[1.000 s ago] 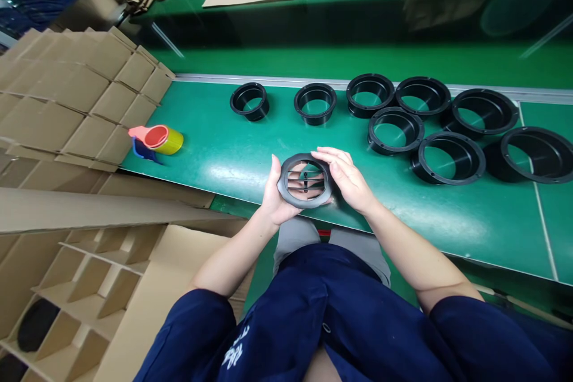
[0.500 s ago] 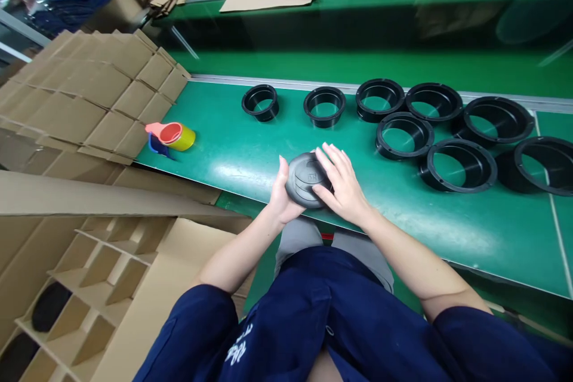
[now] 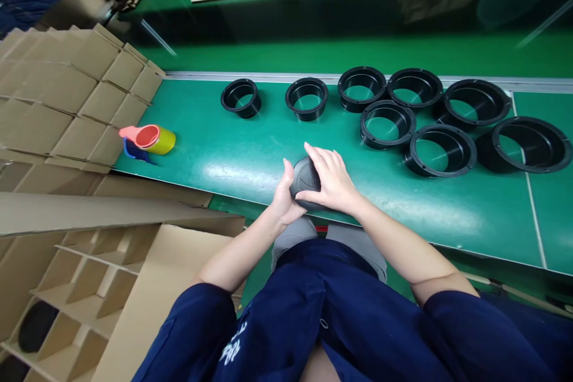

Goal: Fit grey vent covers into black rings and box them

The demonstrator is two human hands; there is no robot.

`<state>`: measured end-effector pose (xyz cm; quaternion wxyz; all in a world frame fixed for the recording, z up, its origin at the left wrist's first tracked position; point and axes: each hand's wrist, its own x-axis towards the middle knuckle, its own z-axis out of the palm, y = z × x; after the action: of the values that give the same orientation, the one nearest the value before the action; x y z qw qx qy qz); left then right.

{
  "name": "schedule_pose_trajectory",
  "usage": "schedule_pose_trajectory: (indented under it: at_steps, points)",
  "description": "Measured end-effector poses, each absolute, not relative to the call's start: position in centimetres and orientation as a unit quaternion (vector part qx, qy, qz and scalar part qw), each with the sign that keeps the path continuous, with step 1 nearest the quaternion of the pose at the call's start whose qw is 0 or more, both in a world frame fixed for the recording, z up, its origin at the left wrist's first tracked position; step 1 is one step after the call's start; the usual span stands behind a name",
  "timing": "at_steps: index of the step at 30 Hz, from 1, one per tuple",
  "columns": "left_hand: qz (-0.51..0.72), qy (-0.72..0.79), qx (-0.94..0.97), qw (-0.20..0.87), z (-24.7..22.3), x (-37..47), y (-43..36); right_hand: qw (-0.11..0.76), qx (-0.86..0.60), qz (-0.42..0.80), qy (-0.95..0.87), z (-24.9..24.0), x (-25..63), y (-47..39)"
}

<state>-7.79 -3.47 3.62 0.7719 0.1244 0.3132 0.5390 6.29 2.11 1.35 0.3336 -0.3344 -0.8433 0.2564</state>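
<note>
A round dark grey plastic cap (image 3: 304, 178) with a raised pattern is held between my two hands at the front edge of the green workbench (image 3: 224, 158). My left hand (image 3: 285, 198) grips its left side, thumb pointing up along the rim. Across its right part lies my right hand (image 3: 329, 182), fingers over the top and thumb along the near side, hiding much of the surface. Beyond the hands stand several black flanged rings, among them a small ring (image 3: 307, 98) straight ahead and a larger ring (image 3: 387, 124) to the right.
A yellow-and-red cup (image 3: 156, 139) with a blue piece beside it sits at the bench's left end. Stacked cardboard dividers (image 3: 67, 95) rise behind it. Lower left, an open carton with a cardboard grid (image 3: 85, 280) holds dark round pieces (image 3: 38, 325).
My right hand has moved further over the cap, covering more of it, and the cap looks tilted. The whole view has shifted, moving the bench items leftward and slightly up in the picture.
</note>
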Motion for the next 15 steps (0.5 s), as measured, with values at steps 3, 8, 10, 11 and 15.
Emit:
schedule_pose_trajectory:
  at_steps: [3, 8, 10, 11, 15]
  points:
    - [0.541, 0.322, 0.122, 0.767, 3.80, -7.74, -3.58, 0.345, -0.323, 0.276, -0.837, 1.39, 6.17, 1.94]
    - [0.530, 0.337, 0.090, 0.773, 4.09, -7.74, -3.65, 0.415, -0.326, 0.313, -0.790, 1.62, 6.15, 1.95]
    - [0.528, 0.335, 0.092, 0.775, 4.15, -7.72, -3.60, 0.418, -0.326, 0.308, -0.790, 1.64, 6.25, 1.91]
    - [0.530, 0.331, 0.094, 0.775, 4.17, -7.73, -3.57, 0.409, -0.324, 0.299, -0.799, 1.63, 6.29, 1.86]
    - [0.539, 0.315, 0.103, 0.774, 4.12, -7.91, -3.58, 0.355, -0.325, 0.250, -0.840, 1.41, 6.08, 1.53]
